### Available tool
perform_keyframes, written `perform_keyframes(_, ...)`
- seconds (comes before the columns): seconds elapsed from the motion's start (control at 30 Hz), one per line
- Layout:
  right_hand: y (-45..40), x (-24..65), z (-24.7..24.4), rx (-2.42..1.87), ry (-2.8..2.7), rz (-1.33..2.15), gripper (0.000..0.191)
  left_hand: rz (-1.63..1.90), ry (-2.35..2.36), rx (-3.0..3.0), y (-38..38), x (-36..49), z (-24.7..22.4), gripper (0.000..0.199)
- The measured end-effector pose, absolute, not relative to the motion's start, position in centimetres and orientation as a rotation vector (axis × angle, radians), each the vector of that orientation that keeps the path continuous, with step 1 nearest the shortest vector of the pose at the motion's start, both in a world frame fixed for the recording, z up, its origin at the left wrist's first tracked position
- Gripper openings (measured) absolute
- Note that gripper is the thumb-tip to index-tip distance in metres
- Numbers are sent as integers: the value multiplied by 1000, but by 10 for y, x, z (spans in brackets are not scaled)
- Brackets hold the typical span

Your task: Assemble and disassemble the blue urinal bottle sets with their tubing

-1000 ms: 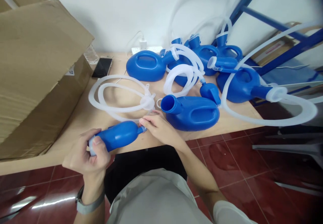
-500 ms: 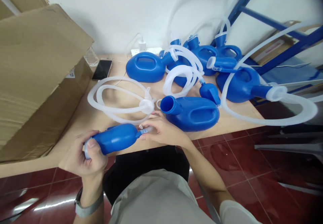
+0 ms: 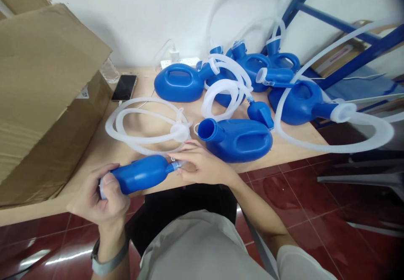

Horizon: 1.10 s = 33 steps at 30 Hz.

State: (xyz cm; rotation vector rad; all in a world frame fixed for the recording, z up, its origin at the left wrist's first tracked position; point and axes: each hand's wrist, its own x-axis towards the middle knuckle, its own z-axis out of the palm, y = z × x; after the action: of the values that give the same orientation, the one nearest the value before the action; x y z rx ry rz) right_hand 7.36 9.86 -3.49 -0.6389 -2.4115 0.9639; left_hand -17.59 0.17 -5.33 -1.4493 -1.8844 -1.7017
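Observation:
My left hand grips the wide end of a blue funnel-shaped piece, held level over the table's front edge. At its narrow tip, my right hand pinches the end of a clear hose. That hose lies coiled on the wooden table just behind my hands. A blue urinal bottle with an open spout lies right of the coil, close to my right hand.
A large cardboard box fills the table's left side. A phone and a power strip lie near the wall. Several more blue bottles with hoses crowd the back right. A blue metal frame stands at right over red floor tiles.
Both hands and the blue piece have shifted slightly left and down. My right fingers have moved along the tip, now pinching the hose end against it.

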Motion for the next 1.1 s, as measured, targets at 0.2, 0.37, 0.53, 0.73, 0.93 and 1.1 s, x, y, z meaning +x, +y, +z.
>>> perform_keyframes(0.2,81,60,-54,-691,-2266,506,46,-1669,-1856,-1487,3,-171,-51,26)
perform_keyframes(0.37,74,52,-62,-766,-2274,476,53,-1588,-1915,-1527,1,-171,-52,21)
perform_keyframes(0.53,74,48,-72,-748,-2304,335,67,-1565,-1968,-1565,-3,-171,-55,18)
perform_keyframes(0.73,80,55,-69,-621,-2413,270,64,-1600,-1925,-1484,2,-176,-52,24)
perform_keyframes(0.93,81,60,-46,-697,-2492,437,69,-1460,-1759,-1772,7,-164,-52,16)
perform_keyframes(1.1,83,45,-42,-715,-2550,441,71,-1320,-1624,-1943,13,-139,-59,25)
